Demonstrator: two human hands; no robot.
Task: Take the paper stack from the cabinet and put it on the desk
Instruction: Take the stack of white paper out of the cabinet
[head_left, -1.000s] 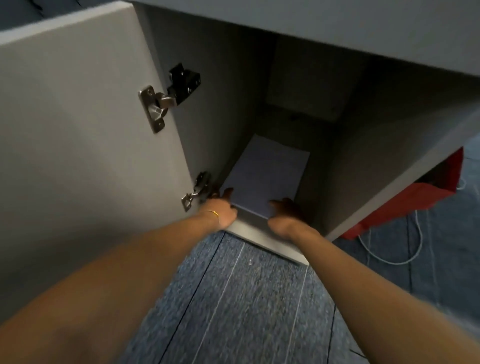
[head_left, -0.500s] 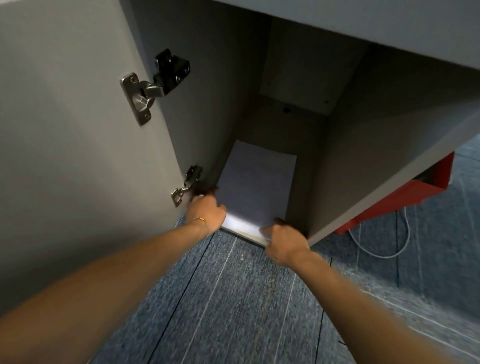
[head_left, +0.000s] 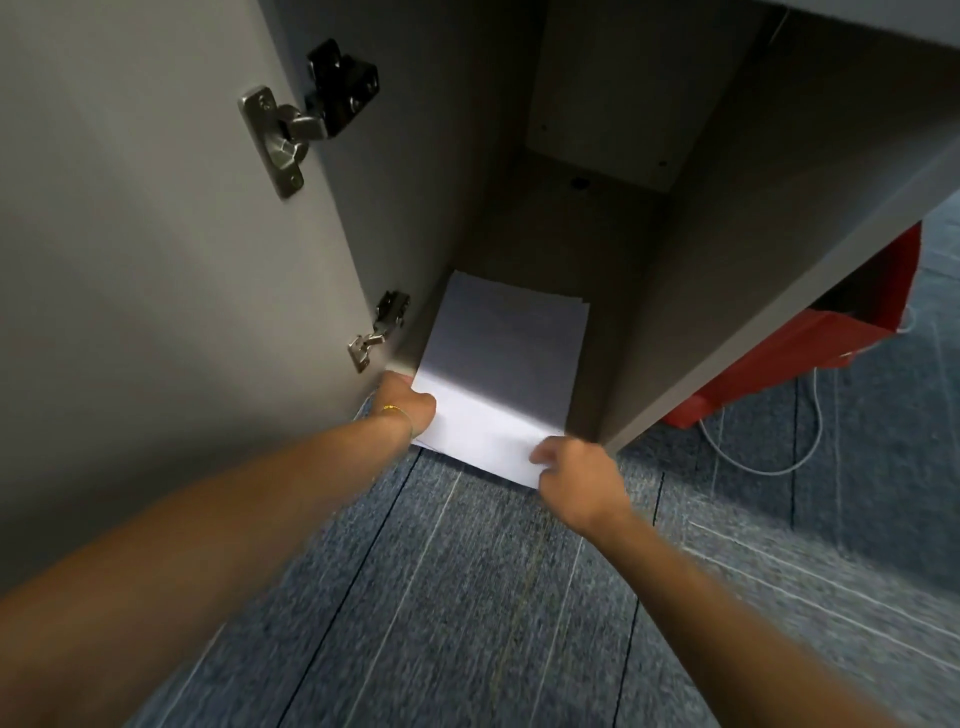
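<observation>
The left hand (head_left: 410, 408) grasps the paper stack (head_left: 498, 379) at its near-left corner. The right hand (head_left: 576, 475) grasps the near-right corner. The stack's far end lies inside the cabinet (head_left: 701, 291).

Both hands (head_left: 410, 410) on paper stack (head_left: 498, 384)

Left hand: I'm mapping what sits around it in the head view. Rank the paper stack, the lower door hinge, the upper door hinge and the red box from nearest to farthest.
From the left hand:
1. paper stack, gripped at its near left corner.
2. lower door hinge, just above the hand.
3. upper door hinge, high on the door.
4. red box, far right, beyond the cabinet.
</observation>
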